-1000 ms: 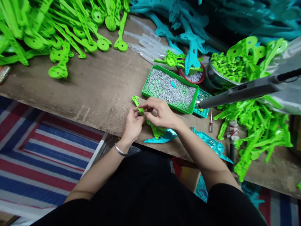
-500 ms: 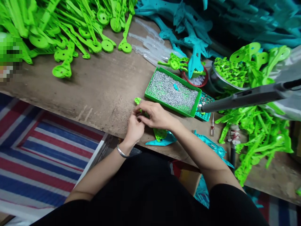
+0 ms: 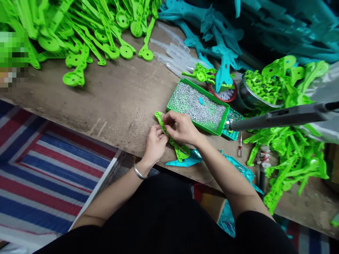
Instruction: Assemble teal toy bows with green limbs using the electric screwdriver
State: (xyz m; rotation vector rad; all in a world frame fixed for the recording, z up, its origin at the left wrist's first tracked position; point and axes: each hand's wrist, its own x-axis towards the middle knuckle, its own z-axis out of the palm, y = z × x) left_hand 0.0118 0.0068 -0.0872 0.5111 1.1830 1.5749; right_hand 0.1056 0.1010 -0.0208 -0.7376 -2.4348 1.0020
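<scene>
A long, bright green plastic part (image 3: 182, 152) with a round end lies slantwise at the table's front edge, its narrow end pointing away from me. My left hand (image 3: 155, 144) has its fingers closed on the part's near-left side. Over the middle of the part, my right hand (image 3: 182, 128) is bent in a pinch, fingertips at its surface; whatever sits between them is too small or hidden. Beneath the round end is a teal plastic piece (image 3: 176, 162). Just beyond my right hand stands a green tray (image 3: 196, 125) full of small silvery screws (image 3: 189, 100).
Green parts (image 3: 106, 38) are heaped at the back left, with clear plastic pieces (image 3: 174, 53) beside them. A grey powered-screwdriver-like tool (image 3: 278, 116) hangs over the right side. A small screwdriver (image 3: 239, 150), a metal bowl (image 3: 247, 90) and more green parts (image 3: 293, 155) are on the right.
My right hand has drawn back slightly to the right from my left hand, uncovering more of the green part. The whole view has shifted a little.
</scene>
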